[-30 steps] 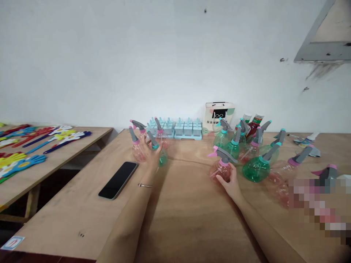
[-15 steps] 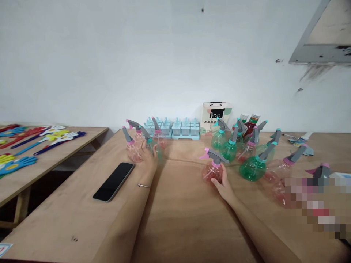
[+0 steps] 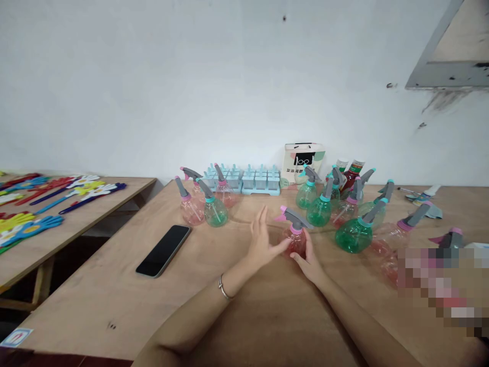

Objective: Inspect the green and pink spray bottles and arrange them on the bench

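My right hand (image 3: 308, 261) is wrapped round the clear pink body of a spray bottle (image 3: 293, 240), which stands upright on the table with its grey and pink trigger head pointing left. Just left of it, my left hand (image 3: 263, 242) is open, fingers stretched forward and thumb reaching to the bottle's side; whether the thumb touches it I cannot tell. Further left stand a green spray bottle (image 3: 216, 210) and several pink ones, among them a pink spray bottle (image 3: 191, 208). To the right is a cluster of green and pink bottles, with a dark green spray bottle (image 3: 353, 235) in front.
A black phone (image 3: 163, 251) lies on the left of the wooden table (image 3: 191, 316). Light-blue popsicle moulds (image 3: 261, 180) and a printed paper bag (image 3: 302, 165) stand by the wall. Colourful hand-shaped toys (image 3: 87, 191) cover another table. A blurred patch hides the right edge.
My left hand has left the green spray bottle on the left and moved right, beside the pink bottle. My right hand keeps its hold on that bottle.
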### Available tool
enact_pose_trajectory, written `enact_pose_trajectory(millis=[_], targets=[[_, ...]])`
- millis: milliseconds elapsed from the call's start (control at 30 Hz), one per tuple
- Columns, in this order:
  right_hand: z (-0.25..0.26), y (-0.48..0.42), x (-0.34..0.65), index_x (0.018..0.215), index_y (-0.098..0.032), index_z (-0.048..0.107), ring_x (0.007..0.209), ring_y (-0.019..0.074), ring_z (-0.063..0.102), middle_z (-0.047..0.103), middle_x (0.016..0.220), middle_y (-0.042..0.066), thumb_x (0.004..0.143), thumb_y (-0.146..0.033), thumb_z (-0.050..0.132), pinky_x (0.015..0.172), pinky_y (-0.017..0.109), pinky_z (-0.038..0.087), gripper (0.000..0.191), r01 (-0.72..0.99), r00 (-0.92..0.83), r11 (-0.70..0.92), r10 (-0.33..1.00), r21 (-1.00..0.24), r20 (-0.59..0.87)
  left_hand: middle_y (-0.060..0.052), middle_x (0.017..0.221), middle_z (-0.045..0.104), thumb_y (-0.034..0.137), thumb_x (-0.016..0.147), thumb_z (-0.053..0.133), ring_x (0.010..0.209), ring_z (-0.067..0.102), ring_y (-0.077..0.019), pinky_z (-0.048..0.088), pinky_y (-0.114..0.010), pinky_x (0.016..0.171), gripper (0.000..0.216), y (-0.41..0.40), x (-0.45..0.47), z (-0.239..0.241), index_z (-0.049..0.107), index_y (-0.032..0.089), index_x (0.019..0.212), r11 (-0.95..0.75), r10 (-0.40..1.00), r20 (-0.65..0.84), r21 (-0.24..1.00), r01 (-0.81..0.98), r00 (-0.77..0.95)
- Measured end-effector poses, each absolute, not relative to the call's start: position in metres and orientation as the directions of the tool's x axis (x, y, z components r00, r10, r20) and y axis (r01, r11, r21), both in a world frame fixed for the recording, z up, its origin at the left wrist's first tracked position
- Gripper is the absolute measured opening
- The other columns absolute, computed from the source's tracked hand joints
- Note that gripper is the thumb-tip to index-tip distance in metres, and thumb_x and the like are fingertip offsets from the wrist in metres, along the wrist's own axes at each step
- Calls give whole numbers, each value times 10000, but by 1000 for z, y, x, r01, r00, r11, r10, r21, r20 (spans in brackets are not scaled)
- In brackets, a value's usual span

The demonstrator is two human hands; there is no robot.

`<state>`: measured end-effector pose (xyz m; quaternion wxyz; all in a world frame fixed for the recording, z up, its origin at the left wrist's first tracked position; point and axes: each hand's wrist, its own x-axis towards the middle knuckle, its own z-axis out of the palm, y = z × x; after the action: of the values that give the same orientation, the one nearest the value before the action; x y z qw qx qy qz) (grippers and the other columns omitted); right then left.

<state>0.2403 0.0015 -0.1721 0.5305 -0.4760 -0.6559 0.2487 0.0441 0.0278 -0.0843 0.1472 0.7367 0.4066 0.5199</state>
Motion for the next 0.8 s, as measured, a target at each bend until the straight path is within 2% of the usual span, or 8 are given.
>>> enact_pose_trajectory(millis=[133, 233, 300, 367, 433, 533, 667, 800], targets=[[-164, -14, 231, 1580, -271, 146, 1489, 290, 298, 319, 1602, 128, 940, -457, 534, 1196, 549, 300, 771, 494, -221, 508, 859, -706, 462, -203, 1517, 371, 464, 673, 803, 1430, 329, -393, 193, -591, 1168, 1011, 3, 67, -71, 272, 231, 1501, -469, 878, 471, 804, 367, 89], [-152, -25, 222, 1587, -269, 143, 1493, 297, 288, 312, 1608, 119, 947, -416, 524, 1180, 534, 343, 759, 532, -411, 596, 803, -602, 431, -169, 1492, 413, 401, 717, 769, 1413, 364, -350, 235, -543, 1165, 866, 7, 59, -67, 346, 245, 1456, -413, 903, 431, 862, 295, 4], [-144, -26, 219, 1571, -295, 206, 1477, 286, 325, 334, 1600, 96, 959, -374, 503, 1171, 515, 363, 685, 529, -451, 644, 765, -553, 459, -163, 1448, 464, 364, 739, 737, 1353, 444, -323, 328, -503, 1122, 740, 13, 51, -67, 419, 227, 1393, -397, 913, 408, 890, 226, -3], [-139, -20, 223, 1527, -299, 308, 1435, 279, 396, 405, 1552, 99, 967, -327, 478, 1163, 519, 368, 586, 551, -340, 651, 746, -521, 572, -157, 1358, 544, 334, 744, 717, 1249, 540, -293, 419, -456, 1046, 623, 19, 45, -67, 488, 206, 1310, -370, 928, 372, 918, 145, 11], [-136, -8, 233, 1475, -265, 365, 1392, 291, 441, 455, 1489, 131, 957, -300, 485, 1153, 559, 356, 532, 608, -81, 608, 688, -511, 721, -137, 1253, 608, 310, 734, 722, 1161, 598, -267, 460, -416, 992, 555, 22, 41, -67, 532, 198, 1243, -349, 937, 349, 933, 92, 15], [-135, 16, 257, 1429, -213, 362, 1383, 322, 418, 432, 1451, 173, 916, -297, 555, 1143, 619, 319, 554, 704, 208, 527, 488, -476, 848, -119, 1179, 643, 278, 705, 749, 1122, 622, -252, 464, -397, 982, 580, 24, 36, -68, 545, 194, 1242, -338, 940, 334, 939, 66, 74], [-134, 49, 288, 1422, -194, 323, 1378, 335, 394, 385, 1435, 195, 875, -291, 617, 1112, 610, 362, 628, 813, 189, 474, 337, -340, 922, -132, 1311, 604, 253, 711, 746, 1134, 609, -218, 451, -370, 1004, 640, 30, 26, -69, 531, 202, 1312, -363, 899, 333, 930, 59, 285], [-138, 78, 299, 1458, -160, 245, 1387, 350, 370, 357, 1437, 219, 867, -359, 644, 1109, 603, 368, 740, 855, 157, 422, 343, -301, 926, -130, 1427, 541, 185, 730, 673, 814, 622, -104, 508, -300, 836, 689, 36, 18, -68, 484, 248, 1390, -388, 873, 347, 920, 58, 344]])
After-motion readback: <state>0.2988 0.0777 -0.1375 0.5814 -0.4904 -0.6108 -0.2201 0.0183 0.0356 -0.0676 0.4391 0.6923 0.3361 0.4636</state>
